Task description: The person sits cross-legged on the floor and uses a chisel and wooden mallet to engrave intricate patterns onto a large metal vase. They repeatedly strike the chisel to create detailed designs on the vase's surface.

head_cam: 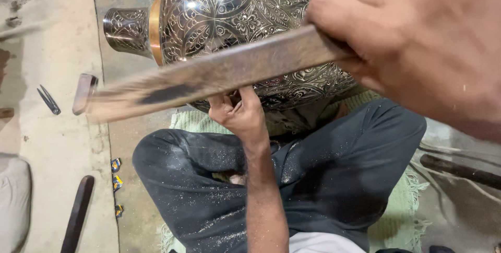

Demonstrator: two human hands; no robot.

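A large dark metal vase (pixel 229 13) with fine silver floral engraving and a brass ring at its neck lies on its side across my lap. My right hand (pixel 417 44), raised close to the camera, grips a long flat wooden mallet (pixel 209 75), which is blurred with motion and crosses in front of the vase. My left hand (pixel 241 113) is under the mallet at the vase's lower side. Its fingers are pinched against the engraved surface around what looks like a thin tool, mostly hidden. My crossed legs in dark trousers (pixel 323 169) are dusted with metal filings.
I sit on a green fringed mat (pixel 402 206) on a concrete floor. Small metal pliers (pixel 48 100) lie at the left, with a dark wooden stick (pixel 78 214) and small wrappers (pixel 116 165) nearer. A pale cushion (pixel 13 201) is at far left and a dark rod (pixel 459 169) at right.
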